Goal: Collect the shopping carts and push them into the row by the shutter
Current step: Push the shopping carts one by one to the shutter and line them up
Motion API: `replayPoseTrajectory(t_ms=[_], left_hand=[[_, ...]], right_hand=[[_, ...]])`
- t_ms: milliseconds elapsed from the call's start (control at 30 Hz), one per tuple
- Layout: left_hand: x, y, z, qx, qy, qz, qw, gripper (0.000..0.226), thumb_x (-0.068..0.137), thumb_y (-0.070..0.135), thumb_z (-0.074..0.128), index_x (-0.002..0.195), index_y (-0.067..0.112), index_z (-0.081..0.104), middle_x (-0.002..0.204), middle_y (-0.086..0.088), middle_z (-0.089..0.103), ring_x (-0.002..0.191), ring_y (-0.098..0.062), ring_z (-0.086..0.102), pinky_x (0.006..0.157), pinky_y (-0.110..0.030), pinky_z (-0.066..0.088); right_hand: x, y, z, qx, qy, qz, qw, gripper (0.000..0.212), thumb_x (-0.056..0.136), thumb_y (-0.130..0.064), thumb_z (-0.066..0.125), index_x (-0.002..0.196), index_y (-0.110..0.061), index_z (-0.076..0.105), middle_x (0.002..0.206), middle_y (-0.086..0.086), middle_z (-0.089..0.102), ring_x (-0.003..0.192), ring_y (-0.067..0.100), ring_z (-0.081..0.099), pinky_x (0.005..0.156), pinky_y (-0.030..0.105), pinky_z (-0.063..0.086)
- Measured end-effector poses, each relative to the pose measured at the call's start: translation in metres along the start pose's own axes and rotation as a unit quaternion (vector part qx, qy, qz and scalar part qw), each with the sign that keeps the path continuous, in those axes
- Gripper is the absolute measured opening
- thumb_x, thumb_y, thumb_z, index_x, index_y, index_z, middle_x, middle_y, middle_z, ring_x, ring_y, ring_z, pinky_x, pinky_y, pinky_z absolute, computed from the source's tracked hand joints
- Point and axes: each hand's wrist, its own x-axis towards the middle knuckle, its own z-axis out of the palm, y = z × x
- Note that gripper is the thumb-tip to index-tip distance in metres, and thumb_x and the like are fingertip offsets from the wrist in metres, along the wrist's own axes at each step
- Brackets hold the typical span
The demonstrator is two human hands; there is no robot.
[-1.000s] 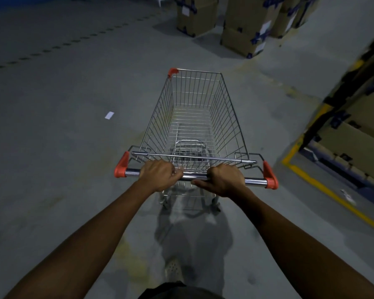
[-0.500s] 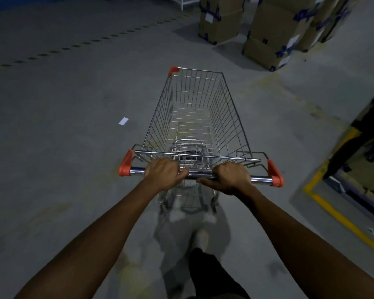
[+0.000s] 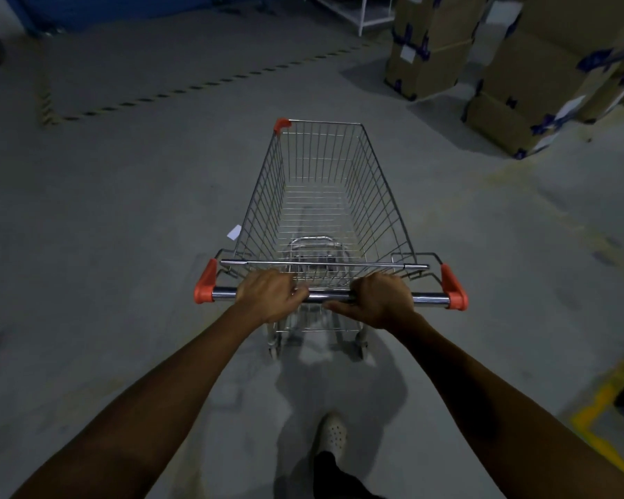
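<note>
Gripping the chrome handle bar (image 3: 330,296) of an empty wire shopping cart (image 3: 325,196), the left hand (image 3: 267,297) and right hand (image 3: 382,300) curl around it side by side; the cart stands on grey concrete floor (image 3: 123,196), stacked cardboard boxes (image 3: 541,77) well ahead to the right.

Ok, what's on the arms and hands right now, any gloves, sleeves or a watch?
Nothing worn shows. The left hand and right hand are bare: no gloves, no rings or watch to be seen. The left forearm and right forearm are bare too, with no sleeve in view down to the picture's edge. Dim light could hide small marks.
</note>
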Motion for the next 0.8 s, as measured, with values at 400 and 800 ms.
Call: replayPoseTrajectory(t_ms=[400,800], left_hand=[[0.153,-0.096,-0.023,-0.001,-0.008,-0.072,0.997,0.060,0.088,0.052,0.024,0.084,0.015,0.072,0.078,-0.008,0.061,0.074,-0.024,0.055,0.067,-0.032,0.031],[0.328,-0.243,-0.053,-0.004,-0.006,-0.070,0.997,0.050,0.098,0.050,0.032,0.075,0.016,0.063,0.081,-0.008,0.063,0.077,-0.025,0.059,0.069,-0.034,0.033]], right_hand=[[0.199,0.032,-0.030,-0.025,-0.001,-0.055,0.998,0.079,0.077,-0.094,0.022,0.077,-0.024,0.059,0.065,-0.004,0.054,0.063,0.018,0.053,0.060,0.029,0.041],[0.433,0.028,-0.061,-0.009,0.027,-0.057,0.998,0.095,0.061,-0.098,-0.004,0.071,-0.025,0.056,0.059,-0.008,0.051,0.053,0.010,0.049,0.053,0.025,0.034]])
